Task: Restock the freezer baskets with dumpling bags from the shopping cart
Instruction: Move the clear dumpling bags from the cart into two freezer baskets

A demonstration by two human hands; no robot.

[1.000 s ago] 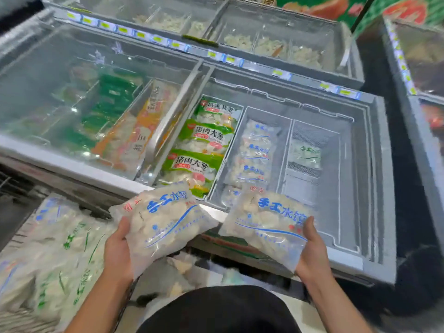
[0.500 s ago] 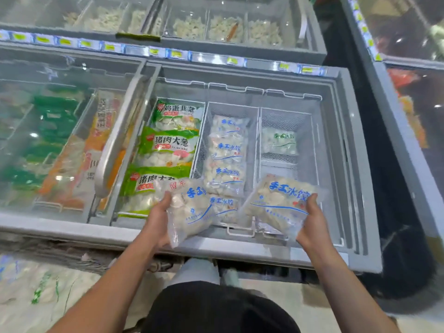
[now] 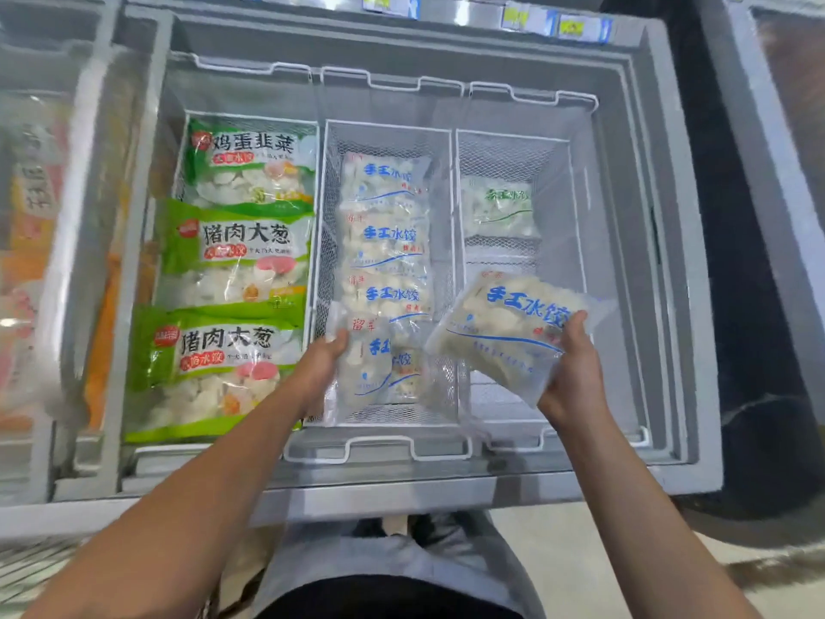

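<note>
Centre frame: open chest freezer [image 3: 669, 270], three wire baskets side by side. Left hand [image 3: 319, 366] clasped on blue-print dumpling bag [image 3: 364, 368], held upright over near end of middle basket [image 3: 387, 127], above row of like bags. Right hand [image 3: 573, 377] gripping second blue-print bag [image 3: 509, 323], tilted over right basket [image 3: 513, 138]; one green-print bag [image 3: 497, 207] seen at far end. Left basket filled with green-labelled packs [image 3: 236, 256].

Beside me on the left a closed glass lid [image 3: 58, 243] covers orange packets [image 3: 33, 216] (blurred through the pane). Yellow price tags [image 3: 573, 26] line the strip at the far edge. Grey floor [image 3: 669, 551] lies under my dark shoes [image 3: 424, 527].
</note>
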